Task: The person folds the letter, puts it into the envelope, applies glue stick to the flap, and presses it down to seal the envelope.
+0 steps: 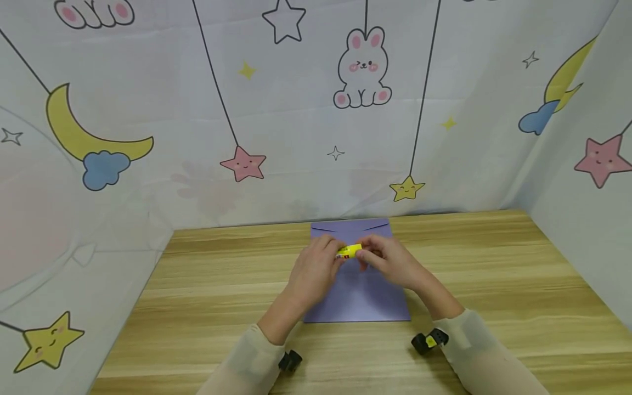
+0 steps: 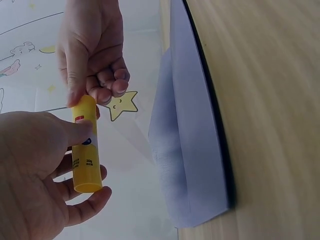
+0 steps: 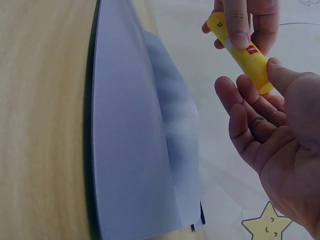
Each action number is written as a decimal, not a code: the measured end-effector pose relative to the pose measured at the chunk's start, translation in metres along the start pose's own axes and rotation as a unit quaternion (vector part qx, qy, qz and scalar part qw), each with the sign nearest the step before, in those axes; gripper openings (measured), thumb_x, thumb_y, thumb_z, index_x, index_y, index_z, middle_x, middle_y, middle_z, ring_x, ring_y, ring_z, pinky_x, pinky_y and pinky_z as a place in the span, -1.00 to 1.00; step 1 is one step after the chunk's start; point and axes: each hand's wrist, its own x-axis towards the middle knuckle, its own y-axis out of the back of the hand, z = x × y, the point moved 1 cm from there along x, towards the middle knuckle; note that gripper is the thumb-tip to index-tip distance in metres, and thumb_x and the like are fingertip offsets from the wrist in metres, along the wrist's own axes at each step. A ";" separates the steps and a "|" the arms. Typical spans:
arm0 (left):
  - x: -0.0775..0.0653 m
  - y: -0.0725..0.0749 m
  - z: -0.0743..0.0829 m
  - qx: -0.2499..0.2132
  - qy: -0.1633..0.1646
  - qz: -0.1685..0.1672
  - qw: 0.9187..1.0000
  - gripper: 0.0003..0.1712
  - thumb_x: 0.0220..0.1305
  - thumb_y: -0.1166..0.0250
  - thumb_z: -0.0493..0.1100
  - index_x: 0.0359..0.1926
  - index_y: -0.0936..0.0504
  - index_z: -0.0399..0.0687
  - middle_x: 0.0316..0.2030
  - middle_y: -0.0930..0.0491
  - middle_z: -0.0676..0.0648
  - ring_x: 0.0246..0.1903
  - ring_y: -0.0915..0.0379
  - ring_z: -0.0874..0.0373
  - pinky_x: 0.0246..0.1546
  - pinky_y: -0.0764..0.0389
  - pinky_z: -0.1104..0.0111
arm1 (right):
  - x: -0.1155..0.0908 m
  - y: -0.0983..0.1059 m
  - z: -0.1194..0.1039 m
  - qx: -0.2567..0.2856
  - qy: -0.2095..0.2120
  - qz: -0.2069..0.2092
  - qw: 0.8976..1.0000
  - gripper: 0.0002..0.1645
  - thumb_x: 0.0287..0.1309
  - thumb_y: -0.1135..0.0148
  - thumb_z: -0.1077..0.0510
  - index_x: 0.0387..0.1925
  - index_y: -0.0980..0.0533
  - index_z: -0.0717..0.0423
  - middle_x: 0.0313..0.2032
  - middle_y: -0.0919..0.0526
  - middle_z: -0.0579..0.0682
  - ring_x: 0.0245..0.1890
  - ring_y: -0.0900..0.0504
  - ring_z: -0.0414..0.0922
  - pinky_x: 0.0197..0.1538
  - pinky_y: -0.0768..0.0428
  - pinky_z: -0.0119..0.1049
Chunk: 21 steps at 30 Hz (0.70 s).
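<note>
A yellow glue stick is held over a purple envelope lying on the table. My left hand grips the tube's body, thumb along the label, as the left wrist view shows. At the other end, my right hand pinches the glue stick between thumb and finger. The remaining fingers of that hand curl loosely below it. In the right wrist view, the flap of the envelope is raised from its body.
A wooden table spreads out on both sides of the envelope. Behind it hangs a white curtain printed with stars, moons and a rabbit. A black wrist camera sits by the left sleeve, another camera by the right.
</note>
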 end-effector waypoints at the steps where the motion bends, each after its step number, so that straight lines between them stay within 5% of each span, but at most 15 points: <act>1: 0.000 0.000 0.000 -0.001 -0.001 0.002 1.000 -0.75 0.38 -0.49 -0.18 0.02 -0.72 -0.13 -0.12 -0.61 -0.02 -0.15 -0.53 0.05 -0.19 -0.63 0.21 | 0.000 0.000 0.000 -0.003 -0.003 0.001 1.000 -0.81 0.57 -0.22 0.15 0.01 -0.63 0.18 -0.37 -0.72 -0.04 -0.29 -0.70 0.21 -0.18 -0.65 -0.26; 8: -0.001 0.000 0.000 -0.011 -0.004 0.004 1.000 -0.74 0.37 -0.51 -0.19 0.01 -0.72 -0.14 -0.13 -0.61 -0.01 -0.16 -0.54 0.05 -0.18 -0.63 0.21 | -0.001 -0.002 -0.001 -0.009 -0.039 0.013 0.999 -0.67 0.62 -0.17 0.03 -0.12 -0.64 0.23 -0.42 -0.68 -0.01 -0.32 -0.71 0.15 -0.23 -0.68 -0.07; 12: 0.000 0.002 -0.001 -0.019 0.015 -0.004 1.000 -0.73 0.39 -0.49 -0.17 0.05 -0.72 -0.14 -0.10 -0.63 -0.03 -0.13 -0.56 0.05 -0.15 -0.65 0.20 | -0.001 -0.002 -0.003 0.003 -0.048 0.022 0.999 -0.64 0.62 -0.17 0.00 0.03 -0.64 0.23 -0.29 -0.73 0.10 -0.33 -0.73 0.03 -0.20 -0.69 -0.03; 18: 0.002 0.005 -0.003 -0.059 0.079 -0.008 0.995 -0.69 0.43 -0.46 -0.12 0.10 -0.73 -0.13 -0.06 -0.70 -0.03 -0.05 -0.57 0.00 0.01 -0.59 0.06 | -0.001 0.000 -0.004 0.016 -0.063 0.030 0.997 -0.47 0.58 -0.21 -0.07 0.31 -0.51 0.23 -0.08 -0.75 0.22 -0.29 -0.77 0.00 -0.11 -0.67 -0.14; 21: 0.002 0.007 -0.005 -0.128 0.131 -0.006 0.983 -0.69 0.43 -0.46 -0.12 0.11 -0.73 -0.13 -0.08 -0.70 -0.03 -0.08 -0.54 0.01 -0.01 -0.57 0.08 | -0.001 0.001 -0.005 0.017 -0.061 0.027 0.998 -0.44 0.55 -0.26 -0.06 0.33 -0.49 0.22 -0.06 -0.75 0.21 -0.25 -0.78 0.09 -0.08 -0.68 -0.19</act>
